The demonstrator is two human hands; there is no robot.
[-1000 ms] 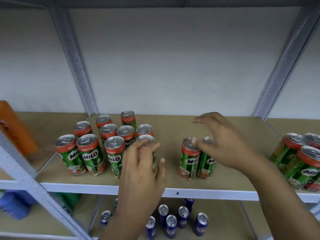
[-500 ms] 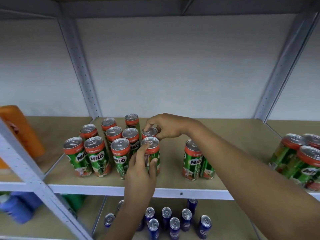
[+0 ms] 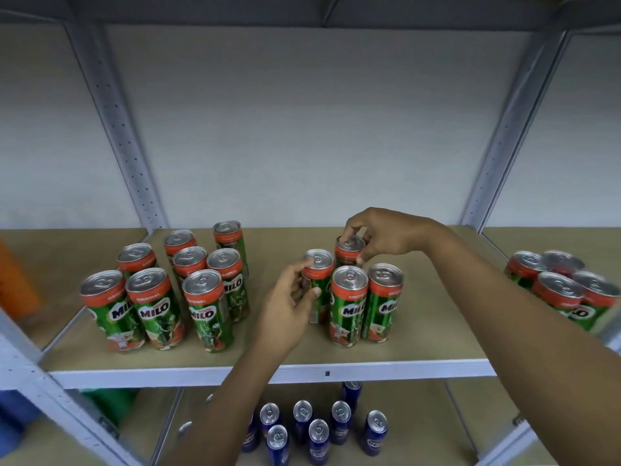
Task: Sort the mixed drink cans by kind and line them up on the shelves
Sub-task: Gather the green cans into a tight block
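Note:
Green and red Milo cans stand on the middle shelf [image 3: 420, 351]. My left hand [image 3: 289, 307] grips one Milo can [image 3: 318, 264] by its side, just left of a front pair of Milo cans [image 3: 349, 297]. My right hand [image 3: 379, 235] pinches the rim of another Milo can [image 3: 349, 250] behind that pair. A group of several Milo cans [image 3: 201, 297] stands at the shelf's left.
More Milo cans [image 3: 561, 290] stand on the neighbouring shelf to the right. Several blue cans [image 3: 319, 432] stand on the shelf below. An orange object [image 3: 13, 280] is at the far left. Grey slanted uprights [image 3: 117, 129] frame the bay.
Both hands took a can each from the left group and carried them right, to the pair in the shelf's middle. The view moved a little closer.

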